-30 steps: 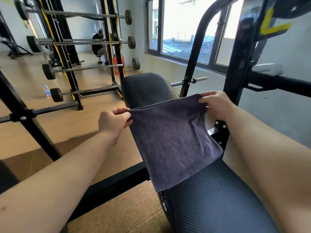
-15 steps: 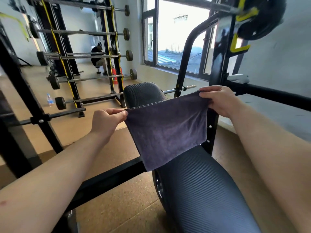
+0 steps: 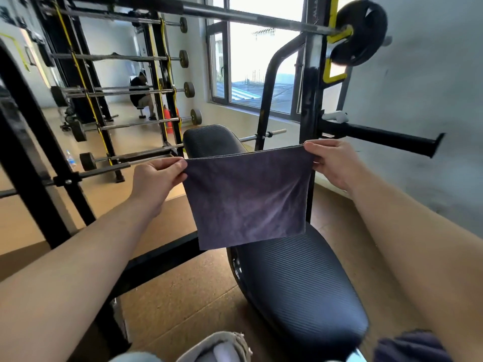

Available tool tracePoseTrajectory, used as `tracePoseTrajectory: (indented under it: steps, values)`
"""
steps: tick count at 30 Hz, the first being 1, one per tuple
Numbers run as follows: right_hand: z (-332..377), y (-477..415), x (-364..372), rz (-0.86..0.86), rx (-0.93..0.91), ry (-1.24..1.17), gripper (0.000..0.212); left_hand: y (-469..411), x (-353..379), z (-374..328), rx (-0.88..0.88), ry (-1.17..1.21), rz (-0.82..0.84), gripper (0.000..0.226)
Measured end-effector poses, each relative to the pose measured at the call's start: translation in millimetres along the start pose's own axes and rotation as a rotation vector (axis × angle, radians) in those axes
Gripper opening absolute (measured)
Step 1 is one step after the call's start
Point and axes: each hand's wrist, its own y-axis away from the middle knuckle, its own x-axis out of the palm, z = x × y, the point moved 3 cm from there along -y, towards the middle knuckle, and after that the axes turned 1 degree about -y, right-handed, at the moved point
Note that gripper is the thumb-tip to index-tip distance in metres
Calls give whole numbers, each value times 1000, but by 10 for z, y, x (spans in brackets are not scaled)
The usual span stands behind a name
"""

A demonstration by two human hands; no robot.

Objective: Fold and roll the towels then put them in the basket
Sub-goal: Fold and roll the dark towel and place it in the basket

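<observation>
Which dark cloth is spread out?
The towel pinched at its top corners by left hand and right hand; the other dark cloth lies bunched, bottom right.

One wide-angle head-worn view, forward and slightly down, close over the bench [image 3: 300, 288] toward the window [image 3: 261, 61].

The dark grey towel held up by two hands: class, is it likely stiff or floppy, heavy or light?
Probably floppy: the dark grey towel hangs limp below its top edge, pinched at the corners by the left hand and right hand. Likely light: finger pinches alone carry it.
</observation>
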Motion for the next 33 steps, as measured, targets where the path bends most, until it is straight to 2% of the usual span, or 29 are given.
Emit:
tracePoseTrajectory:
  steps: [6, 10, 15, 18, 22, 26, 33]
  values:
    - [-110, 520, -95, -119, -83, 275, 11, 438, -162, 72, 41, -137, -54, 16]
    - [-303, 872, -118, -99, -71, 337, 13, 676, -311, 284, 2, -233, -51, 17]
    - [-768, 1127, -183, -69, 42, 358, 9, 890, -467, 662, -125, -245, -13, 2]
    - [-1056, 1238, -224, -93, 111, 311, 7, 971, -503, 874, -183, -255, 15, 6]
    - [-1315, 1374, -174, -129, 221, 145, 4, 1047, -495, 1074, -157, -385, 13, 9]
    - [-1475, 1418, -29, -191, 331, -83, 6, 1117, -446, 1164, -215, -288, -64, 8]
    - [-1581, 1439, 539, -204, 380, -5, 10, 1191, -273, 1247, -377, -117, -121, 5]
